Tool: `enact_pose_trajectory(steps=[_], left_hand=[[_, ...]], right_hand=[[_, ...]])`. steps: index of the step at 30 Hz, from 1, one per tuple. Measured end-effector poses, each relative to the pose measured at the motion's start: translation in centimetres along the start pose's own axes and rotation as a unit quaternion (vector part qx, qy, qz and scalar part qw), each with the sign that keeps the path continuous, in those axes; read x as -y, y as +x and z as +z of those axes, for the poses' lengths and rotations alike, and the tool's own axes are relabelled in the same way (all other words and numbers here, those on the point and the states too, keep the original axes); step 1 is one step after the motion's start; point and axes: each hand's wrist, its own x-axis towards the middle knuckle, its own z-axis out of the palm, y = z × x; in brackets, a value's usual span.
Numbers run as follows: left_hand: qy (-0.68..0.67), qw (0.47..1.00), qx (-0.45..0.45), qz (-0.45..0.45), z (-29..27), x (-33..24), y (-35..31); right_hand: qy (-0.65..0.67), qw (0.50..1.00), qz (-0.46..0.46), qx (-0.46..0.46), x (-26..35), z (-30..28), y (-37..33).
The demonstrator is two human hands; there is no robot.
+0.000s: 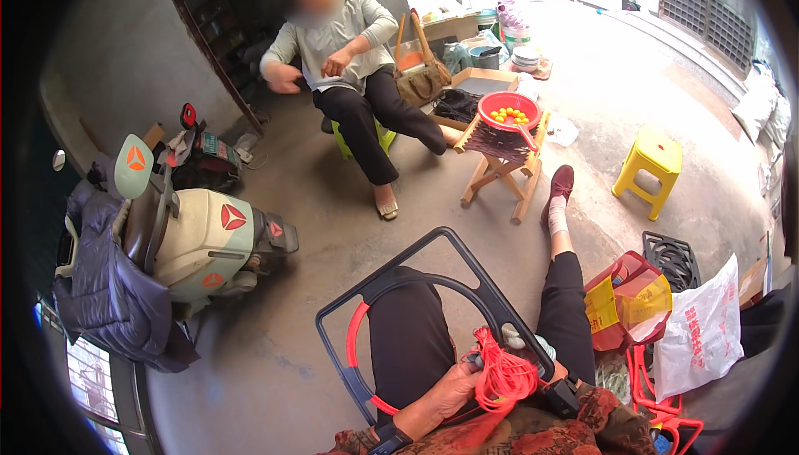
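Note:
A black plastic frame [384, 269] with a large round opening rests tilted across my lap. Red cord [354, 334] is wrapped along the left part of its ring. My left hand [454, 388] is closed on a loose bundle of red cord [504, 376] at the frame's near right side. Close to that bundle, my right hand [541, 350], in what looks like a pale glove, grips the frame's right bar. The bar and the cord hide part of its fingers.
A person [341, 47] sits ahead on a green stool. A red colander [509, 111] of small yellow fruit stands on a folding stool [499, 155]. To the right are a yellow stool [651, 168], a red bag [628, 301] and a white bag [699, 330]; a scooter [204, 239] stands left.

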Motion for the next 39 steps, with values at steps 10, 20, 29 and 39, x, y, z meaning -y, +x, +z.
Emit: enact_pose_trajectory(steps=[10, 20, 29, 39], left_hand=[[0.033, 0.998, 0.014, 0.048, -0.7, 0.3, -0.4], [0.091, 0.993, -0.08, 0.012, 0.3, -1.9, -1.0], [0.019, 0.996, -0.083, 0.02, -1.1, -2.0, -1.3], [-0.009, 0.997, -0.05, 0.054, -0.9, -2.5, -1.3]], right_hand=[[0.007, 0.975, -0.033, 0.221, 0.8, -0.2, 2.2], [-0.274, 0.932, 0.05, -0.231, 4.8, 0.4, -3.5], [0.117, 0.827, -0.445, -0.324, 12.7, -9.3, -16.3], [0.079, 0.908, -0.312, -0.268, 18.5, -22.0, -31.3]])
